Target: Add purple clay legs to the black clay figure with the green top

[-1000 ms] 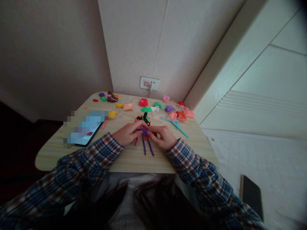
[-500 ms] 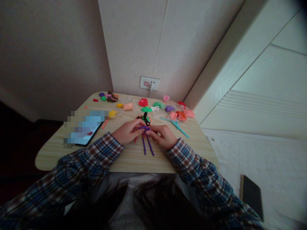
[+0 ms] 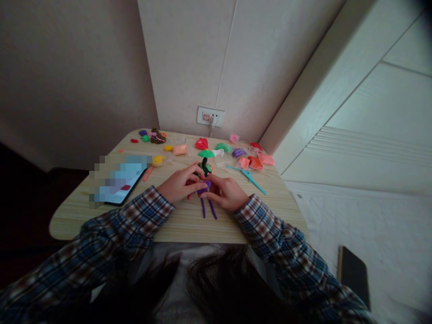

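My left hand and my right hand meet at the middle of a small wooden table. Both pinch the top of a purple clay piece whose two thin strands trail toward me on the wood. Just behind my fingertips stands a small clay figure with a black stem and a green cap. Plaid sleeves cover both arms.
A phone lies at the left of the table. Several coloured clay lumps and packets are spread along the far edge, with a teal modelling tool at the right. A wall socket sits behind. A white door stands at right.
My hands have drawn closer together over the purple clay's top, and its spread upper part is now bunched between my fingertips. The two strands stay on the table.
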Available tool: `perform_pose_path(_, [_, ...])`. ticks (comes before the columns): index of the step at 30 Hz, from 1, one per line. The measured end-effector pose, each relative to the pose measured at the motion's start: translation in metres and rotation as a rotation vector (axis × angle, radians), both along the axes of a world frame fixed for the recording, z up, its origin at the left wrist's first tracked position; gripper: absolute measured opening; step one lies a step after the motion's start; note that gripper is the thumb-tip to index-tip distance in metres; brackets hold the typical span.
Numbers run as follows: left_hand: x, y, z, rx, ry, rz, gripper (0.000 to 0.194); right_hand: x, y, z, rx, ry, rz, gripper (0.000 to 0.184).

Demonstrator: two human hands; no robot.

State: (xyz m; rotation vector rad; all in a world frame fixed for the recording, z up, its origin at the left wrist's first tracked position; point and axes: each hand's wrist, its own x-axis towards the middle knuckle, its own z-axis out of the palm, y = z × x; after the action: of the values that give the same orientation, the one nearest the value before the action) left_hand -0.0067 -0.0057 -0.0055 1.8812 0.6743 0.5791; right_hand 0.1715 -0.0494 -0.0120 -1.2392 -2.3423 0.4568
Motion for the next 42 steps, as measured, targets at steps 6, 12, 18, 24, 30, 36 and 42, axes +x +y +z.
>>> perform_pose_path(6, [0.001, 0.000, -0.003, -0.025, -0.048, -0.022, 0.023, 0.000, 0.000, -0.001, 0.069, -0.081, -0.073, 0.031])
perform_pose_path(12, [0.000, 0.000, -0.002, 0.027, -0.014, -0.023, 0.016, 0.001, -0.001, 0.000, 0.117, -0.044, -0.079, 0.025])
perform_pose_path(18, [0.001, 0.000, -0.003, 0.009, -0.007, -0.049, 0.020, 0.001, -0.003, 0.002, 0.146, -0.010, -0.079, 0.022])
perform_pose_path(24, [0.002, -0.002, -0.004, -0.079, 0.005, -0.097, 0.033, 0.001, -0.004, 0.001, 0.183, -0.005, -0.076, 0.018])
perform_pose_path(30, [0.001, -0.001, -0.003, -0.029, 0.043, -0.095, 0.028, 0.001, -0.003, 0.001, 0.202, -0.006, -0.096, 0.022])
perform_pose_path(36, [0.000, -0.002, 0.000, 0.028, 0.030, -0.106, 0.021, 0.001, -0.004, 0.003, 0.203, 0.027, -0.076, 0.030])
perform_pose_path(42, [0.000, -0.004, 0.007, 0.076, 0.045, -0.090, 0.022, 0.002, -0.004, 0.005, 0.244, 0.017, -0.072, 0.038])
